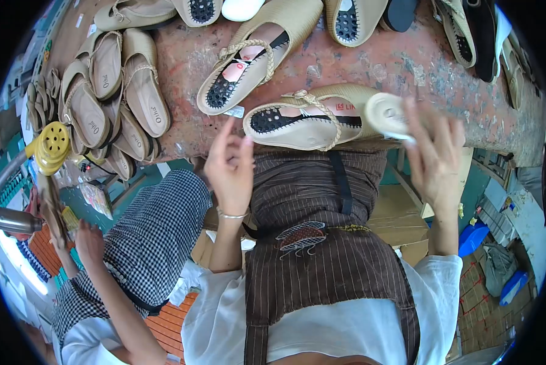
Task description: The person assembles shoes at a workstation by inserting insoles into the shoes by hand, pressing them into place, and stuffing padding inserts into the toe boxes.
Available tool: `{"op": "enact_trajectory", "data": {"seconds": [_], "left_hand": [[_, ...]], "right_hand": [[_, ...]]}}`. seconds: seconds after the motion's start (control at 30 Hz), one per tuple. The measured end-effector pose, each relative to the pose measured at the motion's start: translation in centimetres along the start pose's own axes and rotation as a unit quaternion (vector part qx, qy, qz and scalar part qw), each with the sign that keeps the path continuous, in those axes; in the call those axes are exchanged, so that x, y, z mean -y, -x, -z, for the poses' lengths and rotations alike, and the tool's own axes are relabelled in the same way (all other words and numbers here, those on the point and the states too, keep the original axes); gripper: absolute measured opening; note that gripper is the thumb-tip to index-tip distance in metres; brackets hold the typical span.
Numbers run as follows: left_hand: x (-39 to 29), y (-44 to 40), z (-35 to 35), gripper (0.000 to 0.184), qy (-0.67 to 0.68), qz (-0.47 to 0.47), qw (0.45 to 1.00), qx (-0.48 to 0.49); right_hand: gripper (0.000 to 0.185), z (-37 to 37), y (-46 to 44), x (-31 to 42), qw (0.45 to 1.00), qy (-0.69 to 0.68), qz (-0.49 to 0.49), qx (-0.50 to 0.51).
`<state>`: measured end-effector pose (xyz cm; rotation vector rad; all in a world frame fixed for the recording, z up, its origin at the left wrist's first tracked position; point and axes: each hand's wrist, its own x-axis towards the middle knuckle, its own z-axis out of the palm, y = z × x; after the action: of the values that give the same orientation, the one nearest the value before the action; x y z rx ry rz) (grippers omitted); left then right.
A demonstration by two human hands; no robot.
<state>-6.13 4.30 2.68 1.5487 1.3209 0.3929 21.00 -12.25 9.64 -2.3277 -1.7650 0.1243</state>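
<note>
In front of me, near the table edge, lies a beige slip-on shoe (303, 131) with a braided strap; its black perforated inner sole shows at the heel. My left hand (230, 167) is beside its heel end, thumb and forefinger apart, with nothing visible between them. A pale insole (383, 114) with a small printed mark is in my right hand (437, 149), just past the shoe's toe end. Motion blurs the fingers there. Beyond lies a matching beige shoe (285, 45), with the same kind of black inner sole showing.
Several beige shoes with insoles in them (142, 91) are piled at the left of the worn red table (182, 73). More shoes (458, 36) lie along the far side. A yellow perforated nozzle (53, 141) stands at left, near a co-worker's hands (89, 243).
</note>
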Motion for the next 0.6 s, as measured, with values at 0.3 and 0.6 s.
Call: {"op": "enact_trajectory", "data": {"seconds": [0.3,0.6], "left_hand": [[1.7,-3.3,-2.4,0.053,0.078,-0.104,0.992,0.002],[1.9,-3.6,-2.7,0.053,0.126,-0.096,0.987,-0.001]], "right_hand": [[0.023,-9.1,-4.9,5.0,0.957,-0.267,0.097,-0.055],[0.010,-10.5,-7.0,7.1,0.940,-0.320,0.089,-0.072]]}}
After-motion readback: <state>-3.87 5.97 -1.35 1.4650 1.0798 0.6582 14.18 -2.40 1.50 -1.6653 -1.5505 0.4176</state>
